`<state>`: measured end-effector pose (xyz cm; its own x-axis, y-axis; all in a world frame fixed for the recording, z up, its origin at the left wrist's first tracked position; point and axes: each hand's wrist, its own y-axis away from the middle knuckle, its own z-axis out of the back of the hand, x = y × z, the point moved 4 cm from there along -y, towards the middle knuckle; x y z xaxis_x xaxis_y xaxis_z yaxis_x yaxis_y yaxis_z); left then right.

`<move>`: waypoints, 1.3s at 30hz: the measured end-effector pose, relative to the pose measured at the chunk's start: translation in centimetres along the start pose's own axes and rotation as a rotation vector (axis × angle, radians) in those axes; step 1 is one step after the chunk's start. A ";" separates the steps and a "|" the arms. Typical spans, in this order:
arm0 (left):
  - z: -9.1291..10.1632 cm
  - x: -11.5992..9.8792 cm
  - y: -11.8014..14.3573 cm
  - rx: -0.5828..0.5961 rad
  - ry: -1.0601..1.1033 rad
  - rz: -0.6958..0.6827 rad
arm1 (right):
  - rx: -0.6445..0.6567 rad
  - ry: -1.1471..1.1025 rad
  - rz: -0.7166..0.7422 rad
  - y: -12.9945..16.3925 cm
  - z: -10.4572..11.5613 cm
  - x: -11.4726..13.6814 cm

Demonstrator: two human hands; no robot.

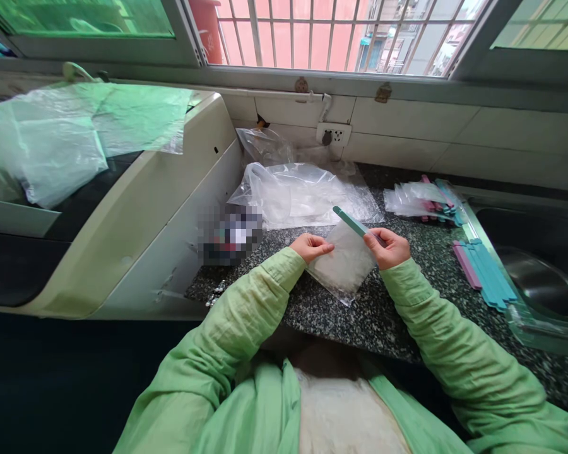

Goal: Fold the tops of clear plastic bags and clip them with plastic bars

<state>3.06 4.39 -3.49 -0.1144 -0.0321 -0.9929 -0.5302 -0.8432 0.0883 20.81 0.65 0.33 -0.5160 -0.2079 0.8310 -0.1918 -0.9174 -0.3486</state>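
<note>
My left hand [313, 247] pinches the left edge of a small clear plastic bag [343, 261], held slightly above the speckled black countertop. My right hand [389, 248] is closed on a flat teal strip [350, 221], which slants up and left across the top of the bag. The bag's right side lies close by the right fingers; whether they grip it too I cannot tell. To the right are teal strips [488, 271] and a pink strip [467, 265] in a row. Behind them sits a pile of small clear bags [414, 197] with pink and teal strips in or under them.
A large clear plastic bag [307, 192] lies behind my hands. At left stands a cream machine [170, 208] with plastic sheets on top. A blurred dark object [231, 236] is beside it. The sink [539, 277] lies at right, a wall socket [334, 134] behind.
</note>
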 end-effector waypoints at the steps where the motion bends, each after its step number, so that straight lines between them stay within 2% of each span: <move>1: 0.0 0.0 0.0 -0.003 -0.007 -0.002 | 0.000 -0.001 0.001 0.0 0.0 0.0; 10: 0.1 -0.3 0.1 -0.024 -0.051 0.005 | -0.057 0.009 0.019 -0.5 0.6 -0.2; 17: 0.0 -0.3 0.4 -0.053 -0.049 0.083 | -0.090 0.011 -0.007 -0.9 1.1 -0.5; 26: -0.2 0.2 0.2 -0.052 -0.028 0.109 | -0.108 0.017 0.007 -1.0 1.3 -0.7; 39: 0.0 0.5 -0.1 -0.032 -0.153 0.053 | -0.096 0.002 -0.010 -0.6 1.1 -0.1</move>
<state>3.07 4.42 -4.02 -0.2695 0.0027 -0.9630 -0.4934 -0.8591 0.1357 21.90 0.84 0.89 -0.5157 -0.1984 0.8335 -0.2759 -0.8825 -0.3808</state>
